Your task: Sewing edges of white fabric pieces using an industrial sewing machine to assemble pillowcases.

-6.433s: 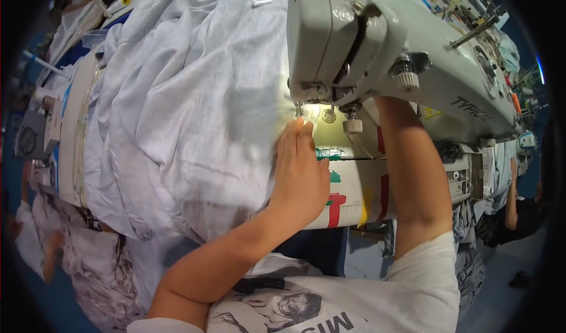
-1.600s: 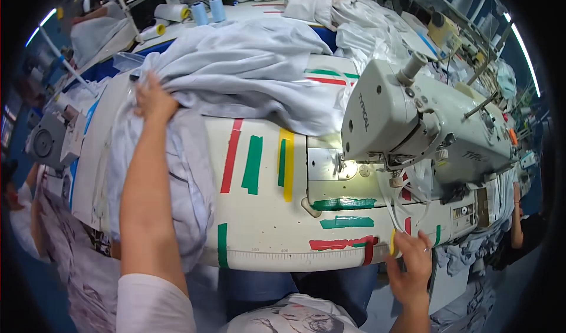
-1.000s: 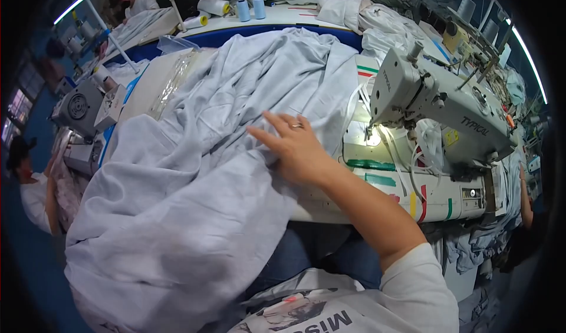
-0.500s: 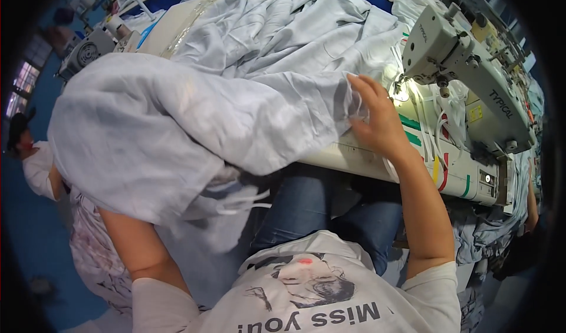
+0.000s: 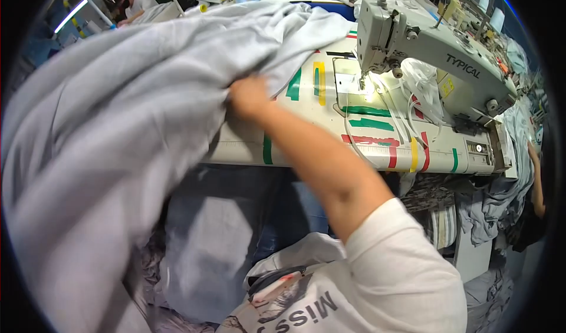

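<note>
Clutching 1 grey cloth [image 5: 147, 103]: 1 right grip [image 5: 249, 97]

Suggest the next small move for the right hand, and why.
I'd probably ease the right hand down and spread the grey cloth on the sewing table: the cloth bunches in folds at that hand, drapes past the table's front edge, and none shows on the metal needle plate. The left hand is out of sight.
</note>
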`<action>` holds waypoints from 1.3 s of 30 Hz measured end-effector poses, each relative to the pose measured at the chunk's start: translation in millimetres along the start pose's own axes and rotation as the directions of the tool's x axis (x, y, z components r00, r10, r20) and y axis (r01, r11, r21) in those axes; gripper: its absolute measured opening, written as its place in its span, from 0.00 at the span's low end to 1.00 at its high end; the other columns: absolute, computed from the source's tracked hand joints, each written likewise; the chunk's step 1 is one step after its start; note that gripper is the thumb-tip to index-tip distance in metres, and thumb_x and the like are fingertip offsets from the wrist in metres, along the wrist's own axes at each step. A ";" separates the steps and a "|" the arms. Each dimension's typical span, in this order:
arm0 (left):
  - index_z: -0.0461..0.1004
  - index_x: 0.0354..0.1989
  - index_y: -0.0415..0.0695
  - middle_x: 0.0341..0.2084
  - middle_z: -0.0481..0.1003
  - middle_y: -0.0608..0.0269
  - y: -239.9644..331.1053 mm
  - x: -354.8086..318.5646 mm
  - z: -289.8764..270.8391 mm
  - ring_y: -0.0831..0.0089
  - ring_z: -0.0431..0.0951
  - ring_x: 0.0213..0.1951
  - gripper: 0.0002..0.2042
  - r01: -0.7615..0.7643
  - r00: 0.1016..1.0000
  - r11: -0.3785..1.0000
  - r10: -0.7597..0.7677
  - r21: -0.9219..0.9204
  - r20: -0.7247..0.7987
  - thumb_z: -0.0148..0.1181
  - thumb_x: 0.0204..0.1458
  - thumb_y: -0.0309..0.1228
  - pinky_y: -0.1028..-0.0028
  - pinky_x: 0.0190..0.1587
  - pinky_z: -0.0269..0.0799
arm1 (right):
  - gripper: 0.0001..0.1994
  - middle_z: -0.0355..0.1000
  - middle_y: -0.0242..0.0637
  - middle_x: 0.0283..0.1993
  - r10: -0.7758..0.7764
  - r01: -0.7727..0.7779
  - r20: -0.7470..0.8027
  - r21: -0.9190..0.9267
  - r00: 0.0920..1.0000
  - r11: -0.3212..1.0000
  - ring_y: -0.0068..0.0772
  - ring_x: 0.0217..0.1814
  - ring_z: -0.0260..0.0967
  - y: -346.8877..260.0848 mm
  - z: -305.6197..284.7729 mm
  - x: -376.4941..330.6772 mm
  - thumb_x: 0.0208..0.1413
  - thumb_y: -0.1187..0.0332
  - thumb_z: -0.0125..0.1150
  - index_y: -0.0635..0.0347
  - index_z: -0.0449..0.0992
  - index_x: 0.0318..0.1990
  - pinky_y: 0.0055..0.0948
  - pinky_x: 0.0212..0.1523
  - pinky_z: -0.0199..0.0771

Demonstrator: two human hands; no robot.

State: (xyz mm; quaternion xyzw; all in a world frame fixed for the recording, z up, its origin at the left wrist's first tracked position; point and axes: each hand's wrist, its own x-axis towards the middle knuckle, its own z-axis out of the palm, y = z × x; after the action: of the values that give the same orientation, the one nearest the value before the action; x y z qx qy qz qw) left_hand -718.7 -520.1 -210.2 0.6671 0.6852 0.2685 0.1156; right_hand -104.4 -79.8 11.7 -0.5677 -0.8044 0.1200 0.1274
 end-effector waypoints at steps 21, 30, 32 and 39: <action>0.75 0.49 0.40 0.46 0.76 0.51 138.7 -18.6 367.1 0.60 0.76 0.50 0.17 -0.231 0.945 0.967 0.197 -0.109 -0.262 0.53 0.55 0.36 0.62 0.52 0.70 | 0.11 0.74 0.58 0.32 -0.004 0.059 -0.196 0.276 0.981 0.959 0.51 0.36 0.75 -39.5 69.6 -42.6 0.54 0.69 0.48 0.65 0.77 0.30 0.50 0.36 0.72; 0.76 0.48 0.41 0.45 0.77 0.51 73.4 50.3 350.1 0.59 0.76 0.49 0.17 -0.114 0.946 0.987 0.072 -0.117 -0.316 0.52 0.55 0.36 0.61 0.51 0.70 | 0.06 0.72 0.50 0.30 -0.800 0.249 0.311 0.838 0.514 0.486 0.52 0.35 0.71 -11.7 69.7 -271.4 0.51 0.71 0.60 0.64 0.74 0.34 0.43 0.36 0.69; 0.76 0.48 0.41 0.45 0.77 0.51 58.5 83.7 319.0 0.59 0.76 0.49 0.17 -0.045 0.949 0.993 0.007 -0.111 -0.315 0.52 0.55 0.36 0.61 0.51 0.70 | 0.07 0.73 0.50 0.32 -0.666 0.283 0.438 0.663 0.604 0.693 0.53 0.36 0.72 16.2 63.8 -271.6 0.51 0.72 0.60 0.63 0.75 0.37 0.42 0.37 0.71; 0.77 0.47 0.41 0.44 0.77 0.51 39.3 -147.1 28.0 0.59 0.76 0.49 0.16 0.087 0.953 0.988 -0.119 -0.124 -0.277 0.52 0.55 0.37 0.61 0.51 0.71 | 0.20 0.71 0.49 0.45 -0.652 0.489 0.035 0.632 0.757 0.601 0.53 0.49 0.68 1.3 72.2 -261.5 0.44 0.77 0.64 0.63 0.71 0.47 0.42 0.49 0.70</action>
State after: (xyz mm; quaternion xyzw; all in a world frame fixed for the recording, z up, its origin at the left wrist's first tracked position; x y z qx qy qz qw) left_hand -658.6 -659.1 -242.3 0.5776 0.7128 0.3923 0.0666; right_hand -43.4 -329.7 -74.5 -0.1877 -0.8745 0.3889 0.2206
